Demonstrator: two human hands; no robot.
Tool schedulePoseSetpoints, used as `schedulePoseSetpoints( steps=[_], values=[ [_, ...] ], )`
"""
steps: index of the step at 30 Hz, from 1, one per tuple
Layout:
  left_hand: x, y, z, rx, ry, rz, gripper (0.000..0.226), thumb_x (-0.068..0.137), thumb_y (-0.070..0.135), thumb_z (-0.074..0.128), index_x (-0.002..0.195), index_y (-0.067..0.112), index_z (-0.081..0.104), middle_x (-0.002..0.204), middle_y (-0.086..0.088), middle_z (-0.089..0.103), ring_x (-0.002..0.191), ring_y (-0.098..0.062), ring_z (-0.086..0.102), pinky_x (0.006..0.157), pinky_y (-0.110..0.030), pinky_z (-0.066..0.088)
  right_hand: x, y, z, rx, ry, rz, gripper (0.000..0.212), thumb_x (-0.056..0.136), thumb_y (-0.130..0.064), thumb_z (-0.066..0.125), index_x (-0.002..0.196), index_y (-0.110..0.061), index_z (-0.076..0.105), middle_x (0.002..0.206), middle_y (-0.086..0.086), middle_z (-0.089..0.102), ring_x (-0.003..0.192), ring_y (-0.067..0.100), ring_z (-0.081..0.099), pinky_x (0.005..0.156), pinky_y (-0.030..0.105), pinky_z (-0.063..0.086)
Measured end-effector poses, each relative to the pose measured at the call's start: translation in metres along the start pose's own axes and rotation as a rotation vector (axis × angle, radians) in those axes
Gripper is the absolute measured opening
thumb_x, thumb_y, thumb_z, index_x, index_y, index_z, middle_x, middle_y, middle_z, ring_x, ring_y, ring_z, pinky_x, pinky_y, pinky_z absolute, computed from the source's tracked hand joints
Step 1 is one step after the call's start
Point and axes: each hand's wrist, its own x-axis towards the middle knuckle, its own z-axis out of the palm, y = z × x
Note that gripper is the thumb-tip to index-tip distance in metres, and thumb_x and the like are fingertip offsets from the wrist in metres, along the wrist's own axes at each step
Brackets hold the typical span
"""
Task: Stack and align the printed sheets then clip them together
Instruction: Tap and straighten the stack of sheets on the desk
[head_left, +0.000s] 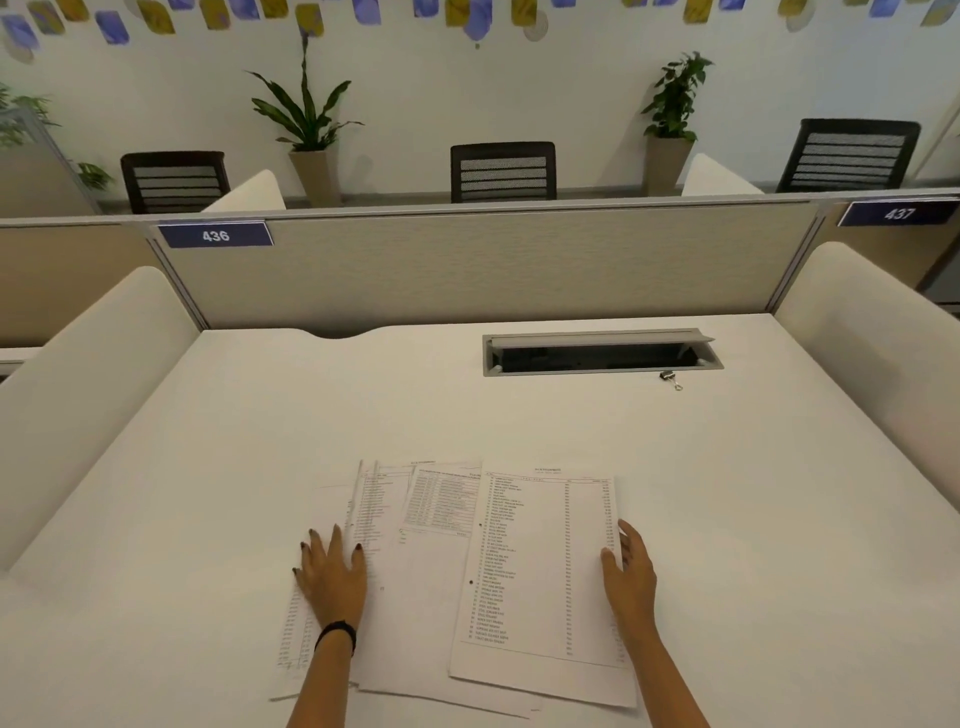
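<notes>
Several printed sheets (436, 561) lie fanned out and overlapping on the white desk (753, 493) in front of me. The top sheet (540, 571) on the right carries a long printed list. My left hand (332, 574) rests flat, fingers spread, on the leftmost sheets. My right hand (631, 566) touches the right edge of the top sheet, thumb on the paper, fingers loosely apart. A small black binder clip (670, 378) lies far back on the desk, just in front of the cable slot, well beyond both hands.
A grey cable slot (602, 352) with its lid raised sits at the back right of the desk. Grey partition (493, 265) closes the far side; curved white dividers (93, 374) flank left and right. Chairs and potted plants stand beyond.
</notes>
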Motion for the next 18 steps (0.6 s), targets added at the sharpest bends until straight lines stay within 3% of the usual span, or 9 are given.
schedulePoseSetpoints(
  steps=[6,14,18],
  values=[
    [-0.006,0.022,0.008,0.002,-0.069,0.042,0.052,0.093,0.024,0.048,0.140,0.008,0.034,0.153,-0.019,0.018,0.142,-0.035,0.015,0.116,-0.050,0.005,-0.006,-0.004,0.012,-0.027,-0.045,-0.026,0.046,0.089,0.004,0.047,0.134,-0.003,0.040,0.136,0.016,0.048,0.125,0.030,0.046,0.097,0.027,0.035],
    [-0.019,0.047,0.024,-0.037,-0.121,0.093,0.054,0.094,0.025,0.046,0.142,0.010,0.027,0.155,-0.016,0.014,0.143,-0.031,0.011,0.117,-0.047,0.003,-0.013,-0.005,0.030,-0.076,-0.111,-0.066,0.047,0.088,0.001,0.048,0.134,-0.003,0.039,0.139,0.014,0.045,0.128,0.028,0.043,0.105,0.034,0.034],
    [-0.019,0.051,0.025,-0.071,-0.107,0.084,0.054,0.093,0.022,0.047,0.142,0.009,0.028,0.154,-0.016,0.017,0.143,-0.031,0.014,0.117,-0.047,0.002,-0.012,-0.005,0.030,-0.069,-0.040,-0.100,0.045,0.086,0.005,0.049,0.130,-0.005,0.044,0.134,0.015,0.048,0.124,0.030,0.046,0.105,0.039,0.038]
  ],
)
